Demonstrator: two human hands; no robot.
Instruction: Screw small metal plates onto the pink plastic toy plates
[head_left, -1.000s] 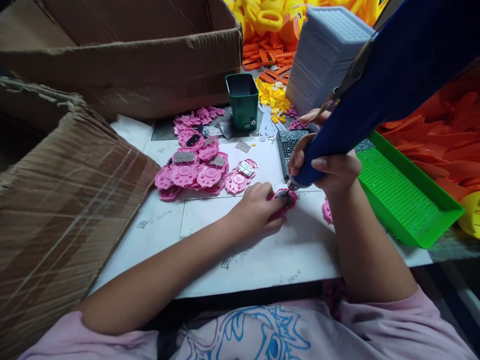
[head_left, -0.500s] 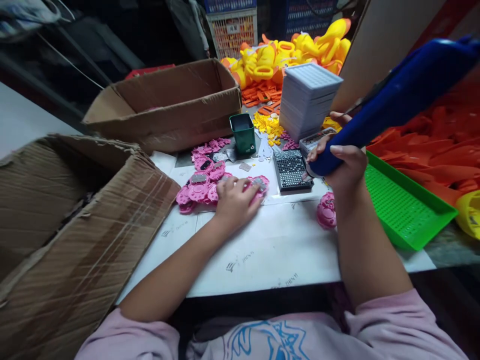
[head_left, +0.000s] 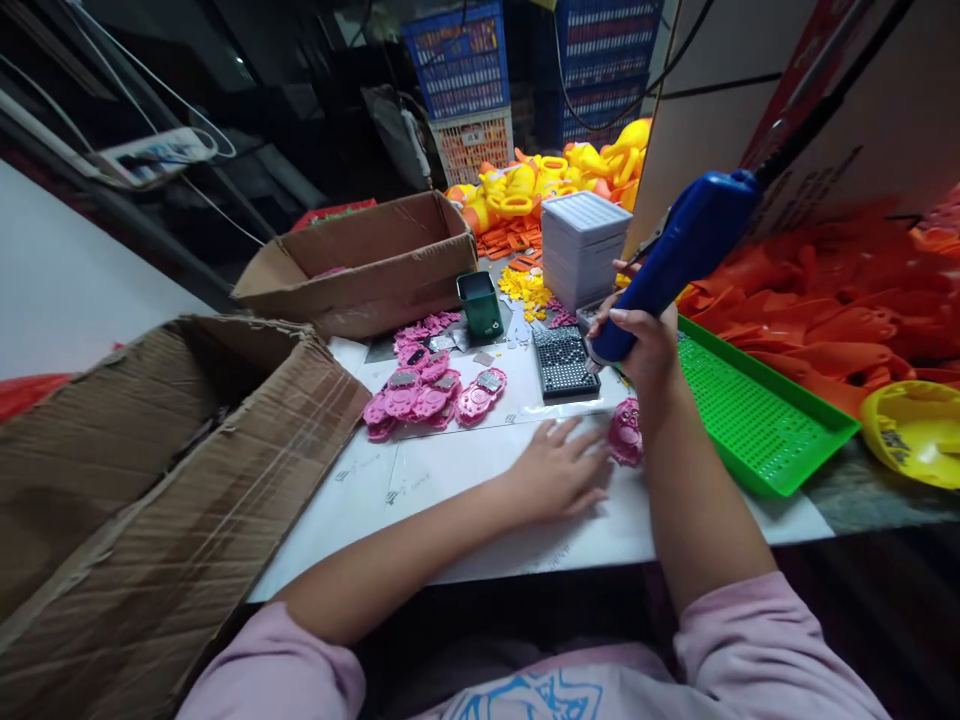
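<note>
My right hand (head_left: 646,340) is wrapped around a blue electric screwdriver (head_left: 679,250), whose tip points down at the right side of a black perforated screw tray (head_left: 566,375). My left hand (head_left: 562,470) is empty, its fingers spread over the white board, and looks slightly blurred. Just right of those fingers lies a pink plastic piece (head_left: 624,432), partly behind my right forearm. Another pink piece with a grey plate (head_left: 481,395) lies left of the tray. Beside it is a heap of similar pink pieces (head_left: 409,392).
Cardboard boxes (head_left: 300,400) stand on the left. A green cup (head_left: 480,308) and a white stack (head_left: 583,255) are behind the tray. A green basket (head_left: 772,420), orange parts (head_left: 817,300) and a yellow shell (head_left: 915,430) are right. A cable hangs overhead.
My left hand has left the pink pieces and moved right and nearer, opening out. The right hand keeps the screwdriver by the screw tray. The camera view has shifted.
</note>
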